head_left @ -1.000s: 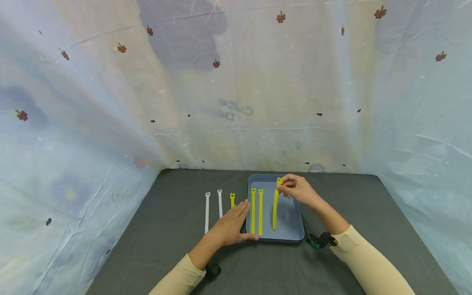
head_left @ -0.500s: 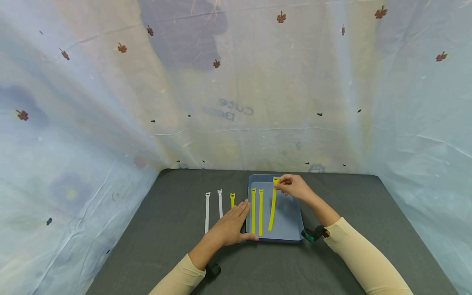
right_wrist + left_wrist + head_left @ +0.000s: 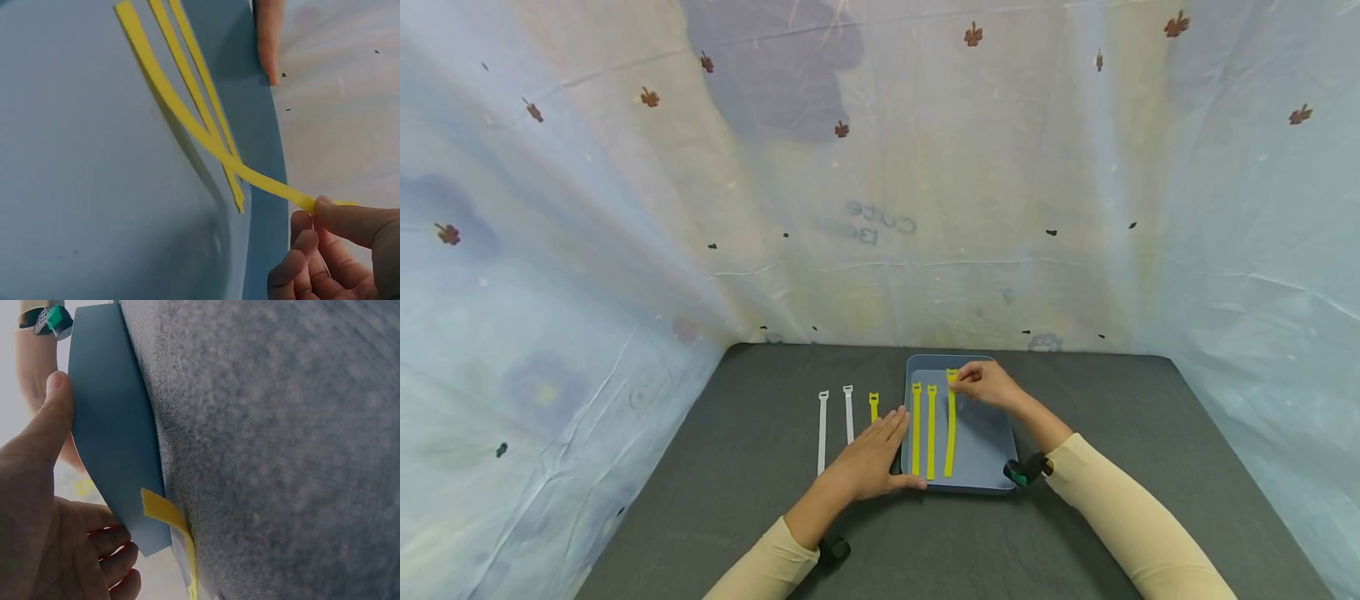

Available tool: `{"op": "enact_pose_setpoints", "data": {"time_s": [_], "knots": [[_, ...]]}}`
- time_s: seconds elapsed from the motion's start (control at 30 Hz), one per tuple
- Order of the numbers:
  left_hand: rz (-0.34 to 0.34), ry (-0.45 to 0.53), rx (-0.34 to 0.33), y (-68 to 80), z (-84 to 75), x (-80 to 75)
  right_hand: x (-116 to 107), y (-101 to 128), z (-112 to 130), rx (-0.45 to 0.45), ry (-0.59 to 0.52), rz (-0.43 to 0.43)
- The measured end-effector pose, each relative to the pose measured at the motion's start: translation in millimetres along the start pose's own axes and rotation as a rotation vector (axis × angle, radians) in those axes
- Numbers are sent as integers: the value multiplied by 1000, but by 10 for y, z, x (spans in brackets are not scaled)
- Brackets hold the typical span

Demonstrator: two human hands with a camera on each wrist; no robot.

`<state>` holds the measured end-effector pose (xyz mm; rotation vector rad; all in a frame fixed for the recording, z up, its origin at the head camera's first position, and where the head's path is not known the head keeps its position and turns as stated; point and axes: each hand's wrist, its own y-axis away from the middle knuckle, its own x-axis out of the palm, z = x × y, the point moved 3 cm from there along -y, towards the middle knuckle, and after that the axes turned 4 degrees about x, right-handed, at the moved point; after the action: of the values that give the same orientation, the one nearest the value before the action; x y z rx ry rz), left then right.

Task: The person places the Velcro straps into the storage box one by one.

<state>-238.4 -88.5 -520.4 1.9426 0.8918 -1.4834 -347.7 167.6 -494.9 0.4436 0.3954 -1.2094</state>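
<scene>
- Two white straps point(image 3: 835, 419) lie side by side on the dark grey table point(image 3: 737, 467), furthest to the left, running away from the person.
- Just right of them lies a short yellow strap point(image 3: 873, 406), partly hidden by the left hand's fingers.
- The left hand point(image 3: 871, 462) rests flat on the table with fingers straight and spread, holding nothing; its thumb lies along the near left edge of the blue tray point(image 3: 992, 442).
- Inside the tray, along its left side, two yellow straps point(image 3: 922, 429) lie parallel and close together.
- Just to their right is a third yellow strap point(image 3: 951, 425). Its near end lies on the tray floor and its far end is lifted, as the right wrist view shows point(image 3: 187, 119).
- The right hand point(image 3: 988, 385) pinches that strap's far end between thumb and curled fingertips, over the far part of the tray.
- A patterned, pale cloth point(image 3: 625, 208) hangs behind and at both sides.
</scene>
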Motion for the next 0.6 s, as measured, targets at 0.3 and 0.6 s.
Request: {"op": "enact_pose_setpoints", "data": {"time_s": [0.3,0.6], "knots": [[-3,-10,3,2,0,-2,98,-57,-38,17,11,43],[2,-18,0,-4,7,9,176,-77,-58,65,15,34]]}}
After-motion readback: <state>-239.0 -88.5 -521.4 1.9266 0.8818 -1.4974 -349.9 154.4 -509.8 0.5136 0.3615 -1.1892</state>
